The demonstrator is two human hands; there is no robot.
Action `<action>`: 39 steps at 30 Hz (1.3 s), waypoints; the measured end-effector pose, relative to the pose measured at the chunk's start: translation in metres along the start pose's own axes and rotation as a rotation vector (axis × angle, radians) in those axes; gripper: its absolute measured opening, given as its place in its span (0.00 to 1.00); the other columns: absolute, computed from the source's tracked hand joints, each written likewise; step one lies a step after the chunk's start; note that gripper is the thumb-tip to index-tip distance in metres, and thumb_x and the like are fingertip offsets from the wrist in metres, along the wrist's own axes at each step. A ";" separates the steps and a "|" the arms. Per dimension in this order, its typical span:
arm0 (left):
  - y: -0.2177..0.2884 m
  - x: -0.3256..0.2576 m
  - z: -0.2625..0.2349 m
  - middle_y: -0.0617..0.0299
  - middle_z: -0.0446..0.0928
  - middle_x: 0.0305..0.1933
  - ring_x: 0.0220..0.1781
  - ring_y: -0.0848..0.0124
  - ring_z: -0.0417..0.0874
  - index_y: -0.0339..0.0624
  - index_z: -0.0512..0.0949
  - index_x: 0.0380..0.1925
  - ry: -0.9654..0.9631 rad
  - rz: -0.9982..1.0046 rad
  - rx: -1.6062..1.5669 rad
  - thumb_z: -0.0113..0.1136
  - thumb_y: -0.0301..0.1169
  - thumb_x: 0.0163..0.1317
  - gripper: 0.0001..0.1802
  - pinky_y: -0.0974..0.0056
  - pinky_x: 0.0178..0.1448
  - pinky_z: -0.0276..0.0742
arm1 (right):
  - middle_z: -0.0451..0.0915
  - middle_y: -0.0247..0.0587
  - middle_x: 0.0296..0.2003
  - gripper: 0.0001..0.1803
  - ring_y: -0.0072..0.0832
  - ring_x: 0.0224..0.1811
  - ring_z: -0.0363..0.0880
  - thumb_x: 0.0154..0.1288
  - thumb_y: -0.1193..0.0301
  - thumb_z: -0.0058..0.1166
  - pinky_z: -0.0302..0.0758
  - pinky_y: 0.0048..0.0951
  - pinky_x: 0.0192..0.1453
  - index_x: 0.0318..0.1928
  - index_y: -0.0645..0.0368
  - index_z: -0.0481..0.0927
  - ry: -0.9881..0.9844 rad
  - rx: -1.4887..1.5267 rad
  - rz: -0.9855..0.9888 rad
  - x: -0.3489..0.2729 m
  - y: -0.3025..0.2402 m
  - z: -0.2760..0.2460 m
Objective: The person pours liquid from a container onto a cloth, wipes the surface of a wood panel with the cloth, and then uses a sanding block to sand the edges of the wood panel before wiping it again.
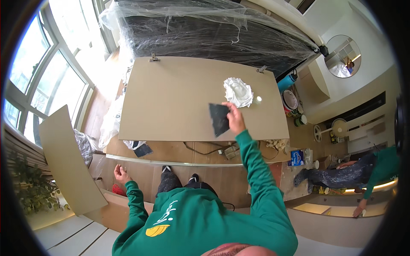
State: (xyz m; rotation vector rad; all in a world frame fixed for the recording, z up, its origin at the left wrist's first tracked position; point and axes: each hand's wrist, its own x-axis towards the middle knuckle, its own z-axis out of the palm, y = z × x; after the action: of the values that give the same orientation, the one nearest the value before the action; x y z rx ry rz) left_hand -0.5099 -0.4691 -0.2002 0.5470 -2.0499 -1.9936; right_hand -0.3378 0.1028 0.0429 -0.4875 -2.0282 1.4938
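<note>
My right hand (234,119) is closed on one edge of a dark, rough-edged sheet of sandpaper (218,120). The sheet is over a large beige panel (171,94), and I cannot tell whether it touches the surface. Just beyond that hand, a crumpled white cloth or paper bundle (238,91) lies on the panel, with a small white cap-like piece (259,99) beside it. My left hand (122,174) hangs low at the left, off the panel's near edge, with its fingers loosely bent and nothing visible in them.
Metal hinges (154,58) sit on the panel's far edge. Plastic sheeting (222,34) covers a dark piece behind. Cardboard (171,152) under the panel holds another dark sheet (143,149). A second beige panel (70,158) leans left. Cans (290,100) stand right, near a co-worker (380,170).
</note>
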 end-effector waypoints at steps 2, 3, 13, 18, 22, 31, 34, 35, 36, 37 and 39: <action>-0.005 0.000 0.014 0.63 0.84 0.53 0.51 0.75 0.83 0.39 0.80 0.55 -0.022 -0.003 -0.023 0.61 0.27 0.73 0.13 0.71 0.44 0.78 | 0.83 0.47 0.52 0.22 0.36 0.57 0.81 0.63 0.70 0.64 0.77 0.35 0.62 0.58 0.60 0.78 0.115 -0.256 0.172 0.055 0.024 -0.031; -0.009 -0.004 0.016 0.63 0.84 0.53 0.51 0.75 0.84 0.39 0.80 0.55 0.005 0.003 -0.015 0.61 0.28 0.72 0.13 0.71 0.45 0.78 | 0.82 0.53 0.52 0.31 0.44 0.55 0.82 0.57 0.58 0.74 0.77 0.40 0.61 0.57 0.59 0.77 0.237 -0.512 0.072 0.077 0.024 -0.029; -0.022 0.024 0.028 0.63 0.86 0.53 0.50 0.74 0.85 0.41 0.82 0.54 0.167 -0.019 0.042 0.59 0.26 0.73 0.12 0.68 0.45 0.78 | 0.80 0.50 0.53 0.38 0.49 0.57 0.81 0.51 0.50 0.77 0.79 0.49 0.59 0.58 0.50 0.74 0.304 -1.071 0.329 0.235 0.061 -0.024; -0.018 0.049 0.012 0.65 0.86 0.54 0.51 0.73 0.84 0.43 0.82 0.55 0.243 -0.024 0.119 0.58 0.26 0.74 0.13 0.67 0.47 0.77 | 0.80 0.48 0.51 0.38 0.49 0.56 0.81 0.51 0.49 0.77 0.79 0.50 0.58 0.58 0.48 0.74 0.199 -1.180 0.271 0.243 0.065 -0.020; -0.016 0.080 0.016 0.62 0.85 0.55 0.53 0.72 0.84 0.40 0.81 0.56 0.282 -0.031 0.133 0.58 0.27 0.74 0.14 0.67 0.49 0.79 | 0.79 0.49 0.52 0.38 0.49 0.56 0.81 0.51 0.49 0.77 0.80 0.49 0.57 0.57 0.48 0.73 0.171 -1.188 0.256 0.243 0.064 -0.031; -0.021 0.110 0.046 0.61 0.84 0.58 0.56 0.69 0.84 0.40 0.80 0.58 0.207 -0.014 0.014 0.56 0.26 0.75 0.14 0.64 0.54 0.81 | 0.79 0.50 0.51 0.37 0.51 0.54 0.83 0.51 0.48 0.77 0.81 0.51 0.55 0.57 0.47 0.73 0.098 -1.230 0.219 0.241 0.067 -0.024; -0.028 0.103 0.041 0.61 0.84 0.58 0.56 0.70 0.84 0.40 0.80 0.57 0.209 -0.012 0.017 0.56 0.26 0.75 0.14 0.65 0.54 0.81 | 0.80 0.51 0.52 0.40 0.51 0.55 0.83 0.50 0.46 0.77 0.81 0.51 0.56 0.58 0.47 0.73 0.202 -1.191 0.273 0.259 0.070 -0.043; -0.031 0.101 0.039 0.62 0.84 0.57 0.56 0.70 0.84 0.40 0.81 0.57 0.213 -0.012 0.014 0.56 0.26 0.75 0.14 0.65 0.54 0.81 | 0.80 0.51 0.52 0.40 0.51 0.54 0.83 0.50 0.46 0.77 0.81 0.50 0.56 0.59 0.47 0.73 0.246 -1.172 0.300 0.261 0.071 -0.045; -0.033 0.100 0.032 0.62 0.85 0.56 0.53 0.71 0.84 0.41 0.81 0.57 0.208 0.043 -0.045 0.56 0.26 0.75 0.14 0.66 0.51 0.80 | 0.80 0.51 0.51 0.41 0.51 0.54 0.83 0.50 0.45 0.77 0.81 0.50 0.56 0.59 0.49 0.73 0.187 -1.172 0.298 0.257 0.079 -0.034; -0.032 0.096 0.026 0.62 0.85 0.55 0.53 0.71 0.84 0.41 0.81 0.57 0.226 0.029 0.001 0.57 0.26 0.75 0.14 0.66 0.50 0.80 | 0.80 0.51 0.52 0.41 0.52 0.54 0.83 0.50 0.45 0.77 0.81 0.50 0.56 0.59 0.49 0.73 0.183 -1.168 0.287 0.255 0.079 -0.031; -0.031 0.088 0.016 0.63 0.85 0.55 0.52 0.72 0.84 0.41 0.81 0.56 0.264 0.002 0.095 0.58 0.27 0.74 0.14 0.67 0.49 0.79 | 0.80 0.52 0.52 0.41 0.52 0.54 0.83 0.50 0.45 0.76 0.81 0.50 0.56 0.59 0.50 0.73 0.173 -1.158 0.265 0.253 0.077 -0.028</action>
State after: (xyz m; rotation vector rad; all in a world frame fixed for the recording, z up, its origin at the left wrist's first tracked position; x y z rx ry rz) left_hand -0.5930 -0.4911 -0.2397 0.7808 -1.9870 -1.7236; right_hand -0.5186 0.2976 0.0330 -1.2955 -2.5721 0.1985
